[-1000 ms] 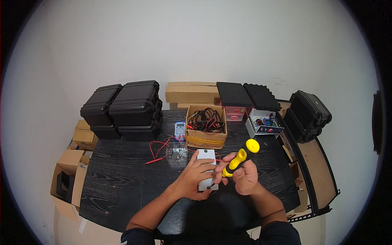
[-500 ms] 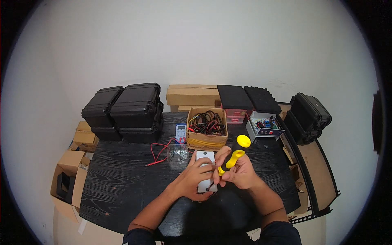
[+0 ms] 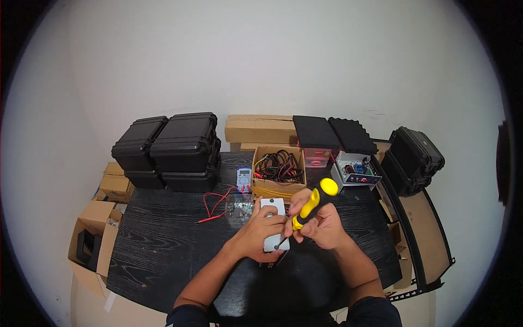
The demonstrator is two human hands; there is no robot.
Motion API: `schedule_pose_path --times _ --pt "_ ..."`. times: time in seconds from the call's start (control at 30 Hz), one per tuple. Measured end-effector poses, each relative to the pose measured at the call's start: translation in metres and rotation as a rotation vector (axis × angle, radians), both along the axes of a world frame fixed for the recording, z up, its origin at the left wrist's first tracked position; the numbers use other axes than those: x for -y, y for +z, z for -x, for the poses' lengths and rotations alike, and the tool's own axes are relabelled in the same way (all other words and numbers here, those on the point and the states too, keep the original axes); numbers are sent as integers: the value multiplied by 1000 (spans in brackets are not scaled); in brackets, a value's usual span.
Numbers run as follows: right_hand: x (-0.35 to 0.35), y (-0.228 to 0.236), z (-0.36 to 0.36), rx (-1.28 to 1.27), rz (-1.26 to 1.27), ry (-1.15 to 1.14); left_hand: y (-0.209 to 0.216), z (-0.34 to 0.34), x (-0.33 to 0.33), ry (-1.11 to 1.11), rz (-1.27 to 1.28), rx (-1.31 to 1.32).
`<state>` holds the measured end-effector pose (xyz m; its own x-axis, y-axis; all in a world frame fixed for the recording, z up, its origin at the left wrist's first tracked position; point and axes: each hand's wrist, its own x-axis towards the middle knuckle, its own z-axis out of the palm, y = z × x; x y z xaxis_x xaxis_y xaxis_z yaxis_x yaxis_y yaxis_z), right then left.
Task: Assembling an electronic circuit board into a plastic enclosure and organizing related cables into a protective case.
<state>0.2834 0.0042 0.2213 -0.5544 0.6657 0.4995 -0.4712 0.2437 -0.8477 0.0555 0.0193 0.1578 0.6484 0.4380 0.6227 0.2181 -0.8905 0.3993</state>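
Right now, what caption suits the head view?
Left hand steadies a white box on a black table; right hand holds a yellow screwdriver to it.

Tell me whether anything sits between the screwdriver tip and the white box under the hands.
Nothing visible does. The right hand holds the yellow screwdriver with its tip down on the white box, which the left hand steadies; the fingers lie beside the tip.

Three black hard plastic cases [image 3: 185,144] stacked far left, one more black case [image 3: 417,155] far right. Two black foam pads [image 3: 335,133]. One yellow-handled screwdriver [image 3: 313,201], one blue multimeter [image 3: 243,178], two bare hands [image 3: 261,234].
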Motion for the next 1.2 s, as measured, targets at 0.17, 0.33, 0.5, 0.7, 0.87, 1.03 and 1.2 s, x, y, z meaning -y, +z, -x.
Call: schedule_pose_path --times 0.17,0.33,0.5,0.7,0.87,1.03,1.2 --pt "3 3 -4 55 10 -36 2 -2 3 15 -33 -14" --pt "1 4 -3 19 42 13 -1 -5 8 61 -8 -43" --pt "-4 -5 -11 141 -106 -7 -9 -11 6 61 -1 -66" --pt "0 6 0 -39 176 -73 -3 -13 7 89 -33 -51" --pt "-9 -6 -12 72 -47 -25 -5 -11 6 46 -14 -57" --pt "-1 5 -5 -23 199 12 -8 -12 6 67 -2 -36" --pt "-8 -4 -6 -117 49 -10 -9 -15 6 55 -10 -19"
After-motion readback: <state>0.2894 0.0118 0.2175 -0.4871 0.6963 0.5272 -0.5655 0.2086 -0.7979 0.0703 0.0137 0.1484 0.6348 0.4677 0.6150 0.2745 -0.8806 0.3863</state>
